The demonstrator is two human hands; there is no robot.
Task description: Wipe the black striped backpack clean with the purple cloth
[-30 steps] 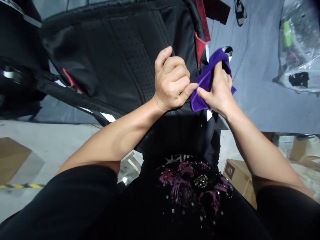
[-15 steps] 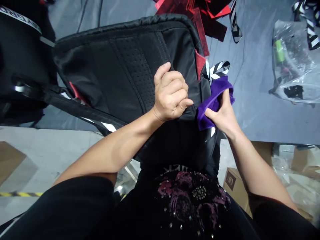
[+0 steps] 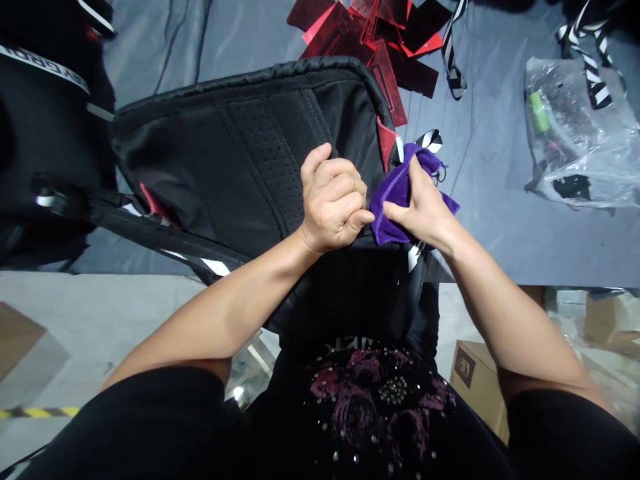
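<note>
Purple cloth [image 3: 393, 195] in right hand [image 3: 427, 212], backpack [image 3: 200, 160], clear bag [image 3: 595, 163] (green item [image 3: 539, 112] inside)

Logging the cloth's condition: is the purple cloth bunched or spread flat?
Bunched: the purple cloth is creased under the right hand, and one corner pokes out beyond it.

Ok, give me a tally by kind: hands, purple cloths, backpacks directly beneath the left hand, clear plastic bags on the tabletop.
Hands: 2 (left hand, right hand)
Purple cloth: 1
Backpack: 1
Clear plastic bag: 1
Total: 5
</note>
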